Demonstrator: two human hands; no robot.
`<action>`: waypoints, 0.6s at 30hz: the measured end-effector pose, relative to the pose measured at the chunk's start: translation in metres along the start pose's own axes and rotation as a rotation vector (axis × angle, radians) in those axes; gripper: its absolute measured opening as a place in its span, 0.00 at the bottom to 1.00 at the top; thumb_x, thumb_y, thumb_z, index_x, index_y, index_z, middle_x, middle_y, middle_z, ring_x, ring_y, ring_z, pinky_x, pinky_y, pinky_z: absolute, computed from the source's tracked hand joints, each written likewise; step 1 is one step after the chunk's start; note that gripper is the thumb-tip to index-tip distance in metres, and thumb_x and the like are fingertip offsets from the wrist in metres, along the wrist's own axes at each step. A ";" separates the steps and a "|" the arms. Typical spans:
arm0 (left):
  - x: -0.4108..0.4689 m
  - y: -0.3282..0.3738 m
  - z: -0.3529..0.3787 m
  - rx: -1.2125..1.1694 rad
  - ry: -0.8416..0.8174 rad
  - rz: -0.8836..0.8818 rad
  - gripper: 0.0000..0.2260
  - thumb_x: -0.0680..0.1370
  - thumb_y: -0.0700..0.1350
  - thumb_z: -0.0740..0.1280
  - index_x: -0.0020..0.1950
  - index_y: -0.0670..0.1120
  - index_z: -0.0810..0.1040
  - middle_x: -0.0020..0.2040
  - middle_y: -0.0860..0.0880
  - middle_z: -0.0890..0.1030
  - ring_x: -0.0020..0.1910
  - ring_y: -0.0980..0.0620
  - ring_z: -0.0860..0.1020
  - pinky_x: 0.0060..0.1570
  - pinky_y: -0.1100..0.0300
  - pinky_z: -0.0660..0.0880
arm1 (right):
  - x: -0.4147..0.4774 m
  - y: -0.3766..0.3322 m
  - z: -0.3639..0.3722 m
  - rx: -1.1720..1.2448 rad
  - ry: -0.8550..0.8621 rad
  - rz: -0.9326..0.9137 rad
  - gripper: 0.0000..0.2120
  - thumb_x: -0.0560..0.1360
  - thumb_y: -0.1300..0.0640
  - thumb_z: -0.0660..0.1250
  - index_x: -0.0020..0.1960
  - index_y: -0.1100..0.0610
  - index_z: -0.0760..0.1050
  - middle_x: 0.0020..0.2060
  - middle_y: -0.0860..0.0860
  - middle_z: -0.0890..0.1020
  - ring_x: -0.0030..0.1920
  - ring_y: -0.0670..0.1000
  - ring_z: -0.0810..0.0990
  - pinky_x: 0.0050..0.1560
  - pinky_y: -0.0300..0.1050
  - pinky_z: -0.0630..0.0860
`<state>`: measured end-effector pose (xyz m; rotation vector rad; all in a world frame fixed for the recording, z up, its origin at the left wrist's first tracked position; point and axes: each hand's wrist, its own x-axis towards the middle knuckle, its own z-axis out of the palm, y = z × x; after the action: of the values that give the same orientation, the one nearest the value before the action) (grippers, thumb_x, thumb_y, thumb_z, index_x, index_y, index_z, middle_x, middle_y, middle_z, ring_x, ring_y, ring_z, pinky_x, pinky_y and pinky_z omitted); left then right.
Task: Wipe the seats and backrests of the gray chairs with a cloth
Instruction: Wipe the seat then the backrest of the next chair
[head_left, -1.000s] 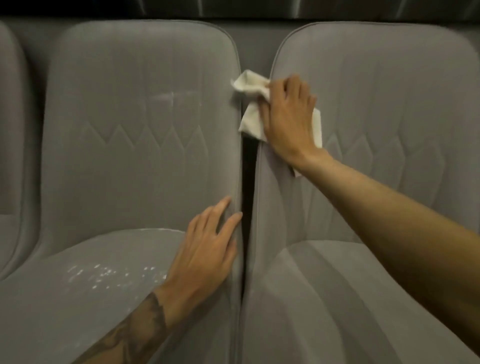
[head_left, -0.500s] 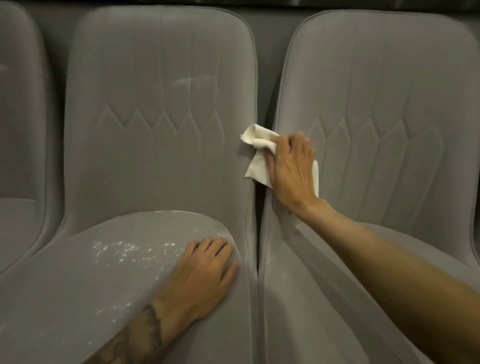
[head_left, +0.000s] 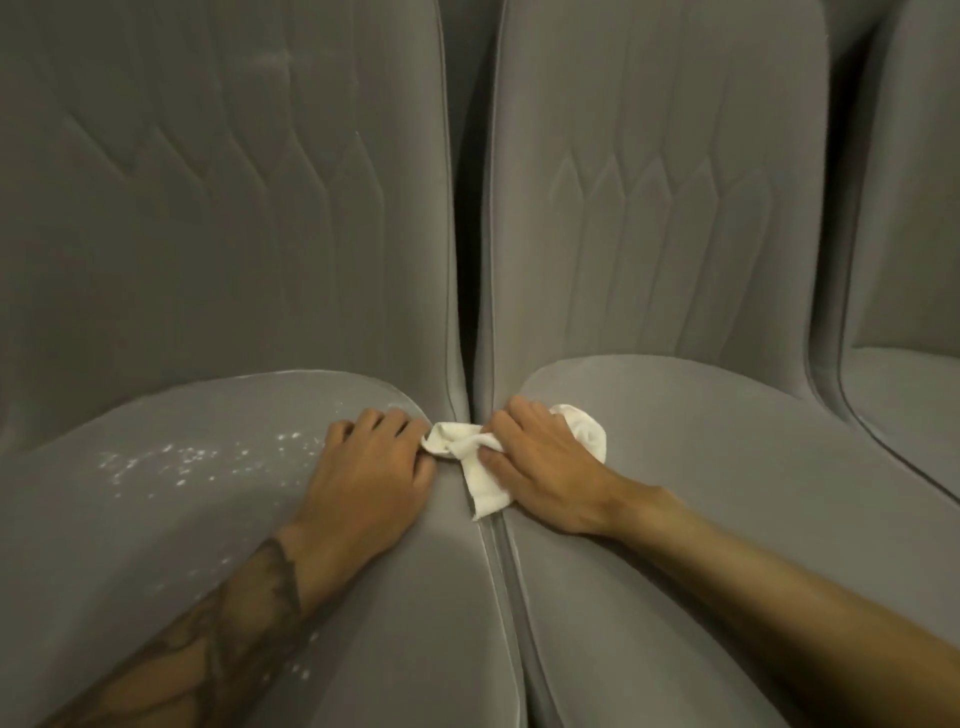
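Presently, item one: white cloth (head_left: 485, 467), soft, light and limp, bunched across the gap (head_left: 465, 260) between two gray chairs, at seat level. I judge it best held as a wad under the palm, loose tail tucked in.

- My right hand (head_left: 540, 467), just right of the gap, grips it with curled fingers.
- My left hand (head_left: 369, 467), just left of the gap, rests on the left seat (head_left: 156, 545), fingers bent and touching the cloth's corner. Whether it pinches the corner, I cannot tell.
- Surface: gray upholstery, probably grippy.
- White specks (head_left: 208, 460) lie further left of the gap.
- A third chair (head_left: 904, 260) stands well right of it.

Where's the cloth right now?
Head view, low centre: the cloth lies over the seam between the two seats, under the right hand, beside the left hand.
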<state>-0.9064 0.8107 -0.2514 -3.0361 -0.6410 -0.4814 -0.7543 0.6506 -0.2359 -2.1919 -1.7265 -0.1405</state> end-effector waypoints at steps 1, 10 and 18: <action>0.002 -0.003 0.000 -0.013 -0.042 0.003 0.17 0.84 0.52 0.51 0.65 0.52 0.76 0.62 0.52 0.78 0.60 0.49 0.74 0.61 0.51 0.67 | -0.011 -0.006 0.000 -0.007 -0.016 -0.027 0.09 0.84 0.48 0.54 0.50 0.51 0.66 0.47 0.46 0.67 0.47 0.50 0.66 0.54 0.50 0.66; -0.009 -0.004 -0.030 0.008 -0.103 0.067 0.13 0.85 0.52 0.54 0.60 0.52 0.77 0.59 0.52 0.77 0.58 0.50 0.74 0.62 0.51 0.65 | 0.003 -0.006 -0.007 -0.107 -0.040 0.392 0.13 0.85 0.50 0.54 0.55 0.60 0.68 0.53 0.57 0.73 0.55 0.59 0.71 0.59 0.54 0.66; -0.031 -0.005 -0.039 -0.075 -0.101 0.101 0.13 0.85 0.51 0.55 0.60 0.51 0.78 0.56 0.52 0.77 0.58 0.50 0.74 0.62 0.51 0.66 | -0.113 -0.090 -0.038 -0.016 -0.135 0.181 0.04 0.84 0.51 0.55 0.50 0.49 0.63 0.47 0.46 0.67 0.47 0.48 0.66 0.56 0.43 0.63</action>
<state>-0.9467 0.8004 -0.2234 -3.1620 -0.4799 -0.3591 -0.8638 0.5515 -0.2145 -2.4054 -1.5875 0.0397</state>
